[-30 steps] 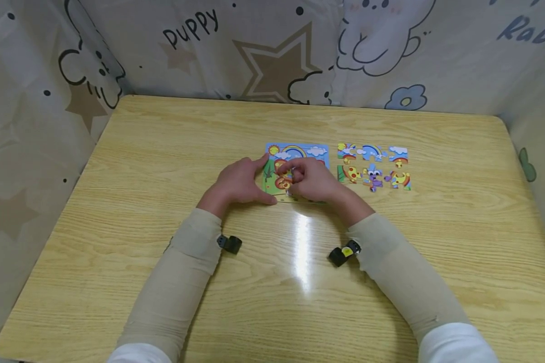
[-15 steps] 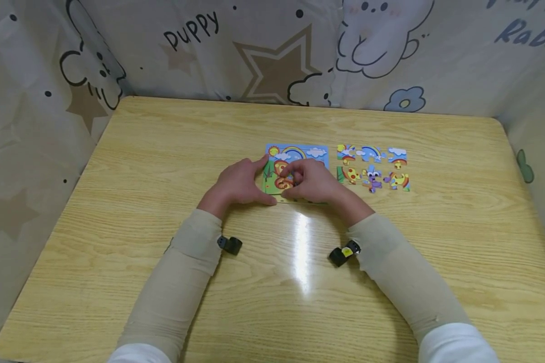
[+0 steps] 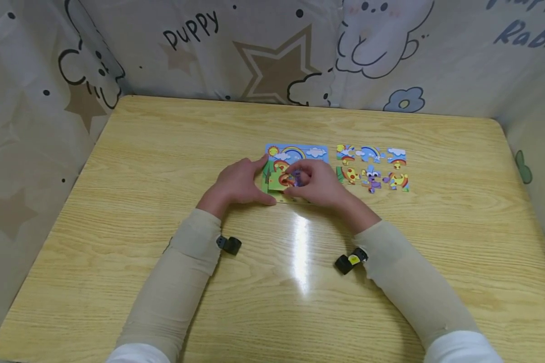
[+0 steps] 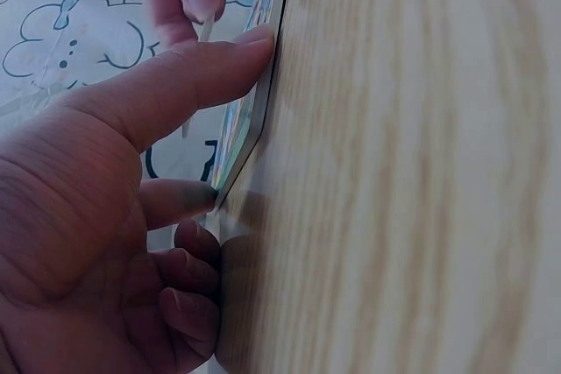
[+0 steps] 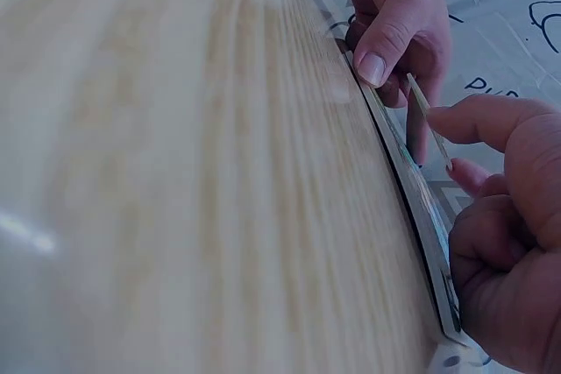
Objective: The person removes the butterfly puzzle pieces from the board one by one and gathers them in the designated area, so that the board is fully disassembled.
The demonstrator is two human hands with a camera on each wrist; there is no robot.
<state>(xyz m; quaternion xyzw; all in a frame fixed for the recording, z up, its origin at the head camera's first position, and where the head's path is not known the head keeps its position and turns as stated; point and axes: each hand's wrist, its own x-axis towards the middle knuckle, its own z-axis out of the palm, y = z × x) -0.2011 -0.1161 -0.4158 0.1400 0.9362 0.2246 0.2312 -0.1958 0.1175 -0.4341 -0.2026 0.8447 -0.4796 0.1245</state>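
A colourful jigsaw puzzle board [image 3: 317,151] with a sun, rainbow and clouds lies flat on the table. Its left side is framed by my left hand [image 3: 238,182], the thumb on the near edge and the index finger at the left edge; the remaining fingers curl loosely in the left wrist view. Over the board, my right hand [image 3: 318,182] pinches a green and red puzzle piece [image 3: 276,181] between thumb and finger. The right wrist view shows this puzzle piece [image 5: 422,102] edge-on and tilted, raised off the board. My right hand hides the board's right part.
Right of the board lie two rows of loose puzzle pieces [image 3: 371,153], including a purple character piece [image 3: 372,177]. The wooden table [image 3: 163,146] meets a printed cloth backdrop [image 3: 263,30] at the back. Black wrist cameras [image 3: 229,245] sit on both sleeves.
The pinched puzzle piece has come up off the board and now shows its green and red face. My right hand and forearm shifted slightly right; the left hand stays put.
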